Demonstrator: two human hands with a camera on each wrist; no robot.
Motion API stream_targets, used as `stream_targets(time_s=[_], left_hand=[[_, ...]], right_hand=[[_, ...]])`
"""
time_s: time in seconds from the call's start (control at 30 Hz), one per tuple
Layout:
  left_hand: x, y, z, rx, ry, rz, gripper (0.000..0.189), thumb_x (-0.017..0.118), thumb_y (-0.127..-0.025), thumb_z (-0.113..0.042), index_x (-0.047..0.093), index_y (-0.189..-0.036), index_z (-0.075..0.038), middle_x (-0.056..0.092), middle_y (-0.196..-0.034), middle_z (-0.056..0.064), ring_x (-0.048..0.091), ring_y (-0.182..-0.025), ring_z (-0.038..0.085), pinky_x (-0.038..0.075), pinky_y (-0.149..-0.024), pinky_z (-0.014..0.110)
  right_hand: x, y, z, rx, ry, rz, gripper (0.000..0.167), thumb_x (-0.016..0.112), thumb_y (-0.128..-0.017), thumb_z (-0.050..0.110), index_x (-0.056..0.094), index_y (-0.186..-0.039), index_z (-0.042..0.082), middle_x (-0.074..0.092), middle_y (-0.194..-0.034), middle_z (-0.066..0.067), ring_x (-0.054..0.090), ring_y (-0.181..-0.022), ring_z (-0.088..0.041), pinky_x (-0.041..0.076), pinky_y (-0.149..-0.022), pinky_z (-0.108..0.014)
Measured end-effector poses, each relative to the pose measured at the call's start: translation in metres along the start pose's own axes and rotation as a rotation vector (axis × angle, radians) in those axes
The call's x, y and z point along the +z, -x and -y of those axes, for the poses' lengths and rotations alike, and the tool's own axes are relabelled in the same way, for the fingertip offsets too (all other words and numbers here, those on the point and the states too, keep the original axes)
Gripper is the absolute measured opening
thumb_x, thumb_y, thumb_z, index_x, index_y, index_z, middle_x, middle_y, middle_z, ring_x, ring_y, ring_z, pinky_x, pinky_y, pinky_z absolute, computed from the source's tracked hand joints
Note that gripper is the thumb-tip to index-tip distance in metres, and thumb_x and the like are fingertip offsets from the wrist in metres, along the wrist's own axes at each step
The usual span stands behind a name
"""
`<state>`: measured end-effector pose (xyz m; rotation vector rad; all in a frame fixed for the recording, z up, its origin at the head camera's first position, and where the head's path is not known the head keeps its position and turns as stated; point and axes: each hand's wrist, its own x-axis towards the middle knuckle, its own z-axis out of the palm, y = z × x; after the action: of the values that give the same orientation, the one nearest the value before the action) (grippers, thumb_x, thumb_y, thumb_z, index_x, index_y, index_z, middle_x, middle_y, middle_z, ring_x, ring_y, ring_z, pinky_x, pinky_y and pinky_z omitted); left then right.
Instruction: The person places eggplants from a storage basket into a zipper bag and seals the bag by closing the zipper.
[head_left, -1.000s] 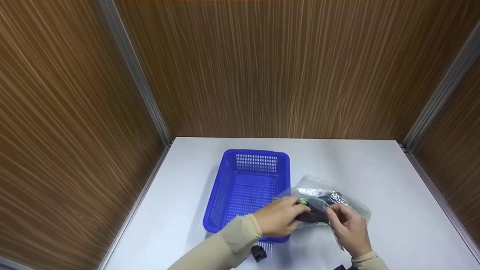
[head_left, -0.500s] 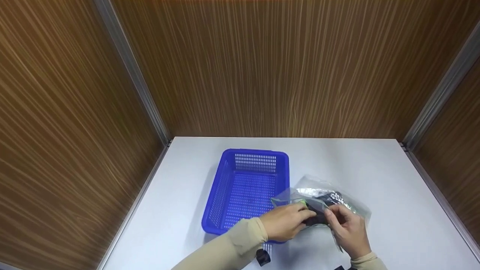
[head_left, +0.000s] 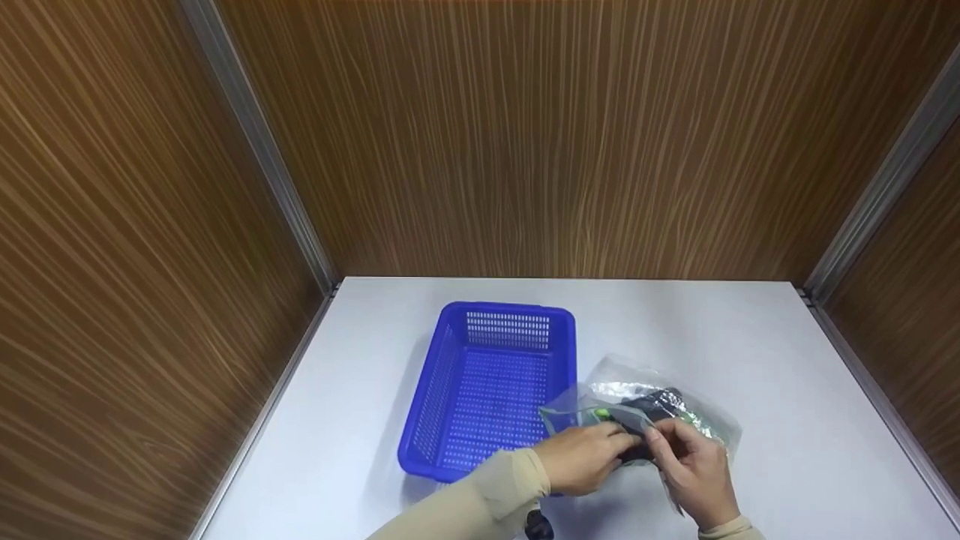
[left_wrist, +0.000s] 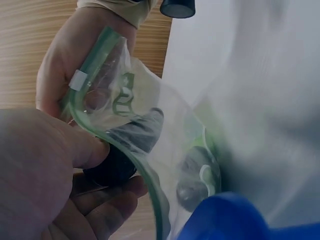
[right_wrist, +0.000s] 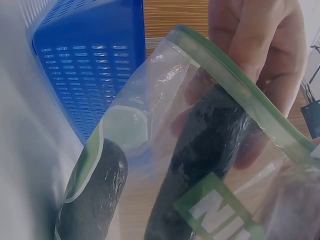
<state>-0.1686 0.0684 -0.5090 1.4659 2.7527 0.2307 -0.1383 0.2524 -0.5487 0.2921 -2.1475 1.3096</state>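
A clear zip bag (head_left: 630, 375) with a green seal lies on the white table, its mouth towards me. My left hand (head_left: 585, 459) is at the mouth. In the left wrist view its thumb and fingers grip the end of a dark, long, round-ended object (left_wrist: 117, 162), whose kind I cannot tell. Most of this object is inside the bag, seen through the plastic in the right wrist view. My right hand (head_left: 694, 469) pinches the bag's edge, near the white slider (left_wrist: 78, 80). A second dark, rounded object (right_wrist: 95, 195) lies inside the bag.
A blue perforated basket (head_left: 514, 309) stands just left of the bag, whose left corner overlaps its rim in the head view. Wood-grain panels (head_left: 510, 142) rise behind and at both sides of the white table (head_left: 697, 315).
My left hand has moved right and slightly nearer to me, closer to the right hand at the bag's mouth. The right hand has kept its pinch on the bag's edge.
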Motion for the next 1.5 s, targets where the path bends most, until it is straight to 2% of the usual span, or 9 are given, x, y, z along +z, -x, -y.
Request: stream_targets(time_s=[0.23,0.47,0.63,0.9,0.97,1.17,1.23,1.33,1.5], left_hand=[[0.007,-0.003,-0.002,-0.017,0.021,-0.007,0.039,0.053,-0.098,-0.021,0.051,-0.137,-0.024,0.056,-0.126,-0.004,0.055,-0.111,0.007,0.045,-0.092,0.019],[0.009,-0.011,-0.005,-0.052,0.063,0.036,0.041,0.056,-0.096,-0.022,0.054,-0.136,-0.029,0.056,-0.129,-0.006,0.054,-0.115,0.006,0.045,-0.093,0.021],[0.011,-0.014,-0.004,-0.02,0.004,0.013,0.035,0.056,-0.094,-0.02,0.062,-0.128,-0.027,0.06,-0.128,-0.003,0.053,-0.118,0.006,0.042,-0.096,0.02],[0.01,-0.013,-0.007,0.019,0.016,0.002,0.026,0.061,-0.091,-0.019,0.068,-0.116,-0.023,0.064,-0.111,-0.007,0.059,-0.101,0.004,0.044,-0.09,0.015],[0.007,-0.012,-0.008,0.027,0.016,0.018,0.029,0.062,-0.089,-0.018,0.067,-0.117,-0.023,0.063,-0.113,-0.009,0.058,-0.103,0.003,0.042,-0.092,0.015],[0.001,-0.01,-0.011,0.081,-0.007,0.076,0.058,0.07,-0.081,-0.024,0.053,-0.136,-0.024,0.054,-0.131,-0.011,0.047,-0.122,0.004,0.029,-0.105,0.017],[0.001,-0.01,-0.012,0.092,-0.034,0.055,0.055,0.069,-0.083,-0.028,0.053,-0.135,-0.024,0.055,-0.129,-0.011,0.049,-0.12,0.004,0.03,-0.105,0.017],[0.003,-0.011,-0.015,0.102,-0.073,-0.013,0.037,0.063,-0.089,-0.026,0.06,-0.126,-0.022,0.061,-0.12,-0.011,0.054,-0.112,0.004,0.034,-0.101,0.015],[0.008,-0.013,-0.017,0.116,-0.091,-0.127,0.018,0.055,-0.096,-0.021,0.069,-0.107,-0.022,0.065,-0.1,-0.012,0.062,-0.096,0.002,0.045,-0.087,0.014]], right_hand=[[0.0,0.006,0.005,0.054,-0.049,0.024,0.008,0.067,-0.088,0.003,0.065,-0.08,0.0,0.057,-0.06,0.006,0.051,-0.048,-0.009,0.039,-0.041,-0.017],[-0.002,0.008,0.004,0.074,-0.036,0.013,0.009,0.066,-0.087,0.001,0.066,-0.079,0.004,0.058,-0.061,0.005,0.052,-0.048,-0.01,0.04,-0.042,-0.017],[-0.002,0.008,0.004,0.106,-0.017,0.009,0.01,0.066,-0.088,0.001,0.066,-0.079,0.006,0.058,-0.061,0.005,0.053,-0.05,-0.01,0.041,-0.044,-0.018],[-0.003,0.009,0.001,0.115,0.019,0.009,0.017,0.066,-0.087,-0.001,0.064,-0.077,0.012,0.057,-0.06,0.007,0.051,-0.049,-0.01,0.039,-0.043,-0.017],[-0.003,0.008,0.0,0.118,0.021,0.01,0.017,0.066,-0.087,0.0,0.064,-0.077,0.012,0.058,-0.06,0.007,0.051,-0.049,-0.011,0.04,-0.043,-0.017],[-0.005,0.005,-0.001,0.115,0.019,0.01,0.012,0.066,-0.088,0.002,0.066,-0.078,0.009,0.059,-0.062,0.007,0.053,-0.05,-0.011,0.041,-0.044,-0.017],[-0.005,0.005,-0.001,0.115,0.012,0.009,0.01,0.066,-0.088,0.002,0.066,-0.079,0.007,0.06,-0.062,0.006,0.053,-0.05,-0.011,0.041,-0.044,-0.017],[-0.006,0.005,-0.002,0.113,0.005,0.016,0.01,0.066,-0.088,0.002,0.066,-0.08,0.007,0.059,-0.062,0.006,0.052,-0.05,-0.011,0.04,-0.043,-0.017],[-0.005,0.008,-0.005,0.046,-0.036,0.029,0.009,0.068,-0.085,-0.002,0.067,-0.08,0.006,0.061,-0.064,0.006,0.053,-0.051,-0.009,0.041,-0.043,-0.017]])
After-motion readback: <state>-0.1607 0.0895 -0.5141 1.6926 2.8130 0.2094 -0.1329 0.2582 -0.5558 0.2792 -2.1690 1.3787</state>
